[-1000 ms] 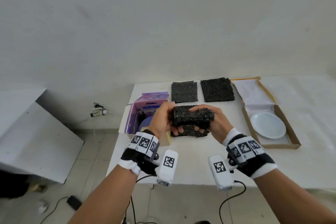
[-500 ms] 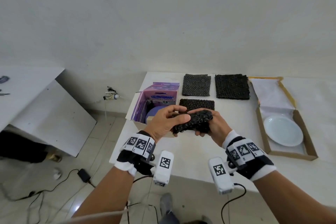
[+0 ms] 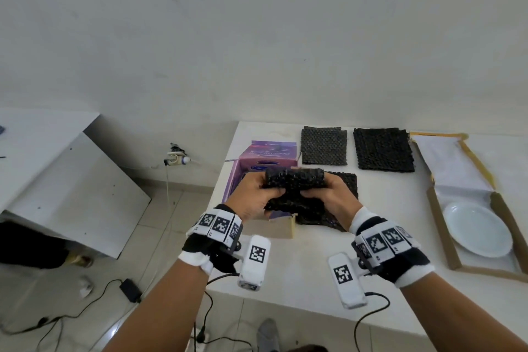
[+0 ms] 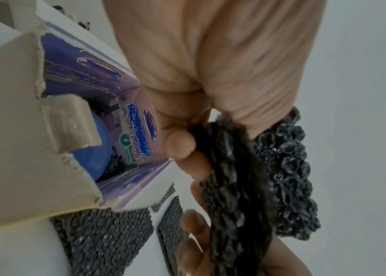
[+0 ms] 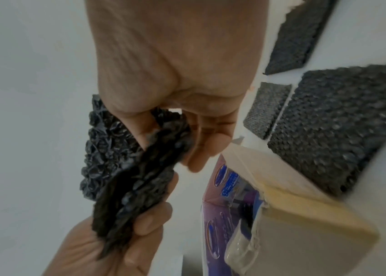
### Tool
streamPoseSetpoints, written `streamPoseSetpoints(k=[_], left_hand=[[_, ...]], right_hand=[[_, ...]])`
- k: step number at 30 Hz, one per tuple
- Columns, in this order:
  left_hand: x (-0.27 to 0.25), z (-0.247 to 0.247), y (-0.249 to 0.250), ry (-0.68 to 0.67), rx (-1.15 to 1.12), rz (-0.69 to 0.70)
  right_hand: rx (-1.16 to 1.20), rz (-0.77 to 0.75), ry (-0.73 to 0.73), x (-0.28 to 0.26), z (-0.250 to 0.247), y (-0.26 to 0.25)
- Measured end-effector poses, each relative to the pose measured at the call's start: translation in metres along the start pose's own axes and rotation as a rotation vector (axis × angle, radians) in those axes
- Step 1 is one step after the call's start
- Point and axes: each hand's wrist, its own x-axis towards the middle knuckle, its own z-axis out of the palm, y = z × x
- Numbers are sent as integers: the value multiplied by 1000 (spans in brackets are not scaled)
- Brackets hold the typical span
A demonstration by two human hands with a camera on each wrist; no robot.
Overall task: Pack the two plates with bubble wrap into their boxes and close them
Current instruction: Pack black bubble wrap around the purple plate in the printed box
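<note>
Both hands, left (image 3: 251, 197) and right (image 3: 333, 197), grip bubble wrap (image 3: 294, 184) above purple box (image 3: 268, 156); unfold it flat before covering your plate (image 4: 97, 147).

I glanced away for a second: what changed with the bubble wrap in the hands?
Both hands, left hand and right hand, still grip the black bubble wrap piece, now bunched tighter beside the purple box. Flat sheets and white plate stayed put.

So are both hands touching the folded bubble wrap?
Touching. The head view shows the left hand and right hand gripping opposite ends of the bubble wrap; both wrist views show fingers curled around it.
</note>
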Motion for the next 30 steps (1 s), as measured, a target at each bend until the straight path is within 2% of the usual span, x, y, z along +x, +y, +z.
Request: streamPoseSetpoints(k=[3, 6, 10, 12, 14, 17, 20, 23, 26, 30], left_hand=[[8, -12, 6, 11, -8, 23], [15, -23, 8, 29, -91, -37], [20, -42, 7, -80, -304, -145], [24, -51, 2, -104, -260, -171], [26, -54, 0, -54, -158, -166], [30, -57, -6, 60, -146, -147], [35, -62, -13, 150, -161, -85], [40, -66, -15, 218, -74, 22], [45, -68, -17, 279, 69, 91], [48, -64, -20, 381, 323, 132]], right_hand=[[25, -35, -1, 10, 13, -9], [26, -40, 48, 21, 24, -12], [-13, -12, 45, 33, 37, -14], [-45, 3, 35, 38, 43, -14], [-70, -34, 27, 42, 49, -15], [-59, -66, 33, 48, 53, -14], [137, 98, 56, 52, 50, -12], [276, 197, -11, 51, 47, -14], [127, 149, -19, 54, 54, -14], [-213, 19, 202, 63, 61, -6]])
